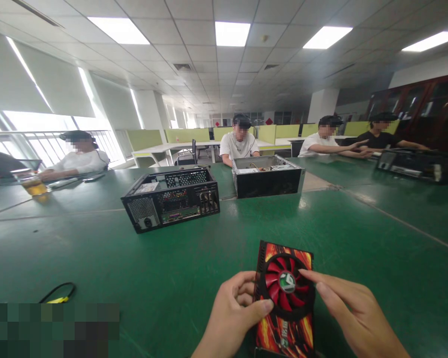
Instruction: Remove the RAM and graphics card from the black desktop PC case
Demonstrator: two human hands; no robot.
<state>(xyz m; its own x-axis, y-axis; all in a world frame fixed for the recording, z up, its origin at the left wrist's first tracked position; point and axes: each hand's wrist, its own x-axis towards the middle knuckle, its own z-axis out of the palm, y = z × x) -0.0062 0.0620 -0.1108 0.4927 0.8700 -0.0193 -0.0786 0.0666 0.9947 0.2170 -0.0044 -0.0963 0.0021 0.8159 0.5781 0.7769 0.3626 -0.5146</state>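
A graphics card (283, 333) with a flame-patterned cover and a red fan (272, 281) is held above the green table. My left hand (233, 308) grips its left edge, thumb on the front by the fan's rim and fingers curled behind. My right hand (353, 306) is at the card's right side, its fingers stretched out. The index fingertip appears to touch the fan near its upper right, and the thumb is close to the card's right edge. Dark fingers or parts under the card cannot be made out.
Two open computer cases, one black (179, 201) and one beside it (269, 181), stand across the green table (194, 278). Another case (414, 164) is at far right. A cable (61, 293) lies at left, near a glass of amber liquid (33, 186). Several people sit around.
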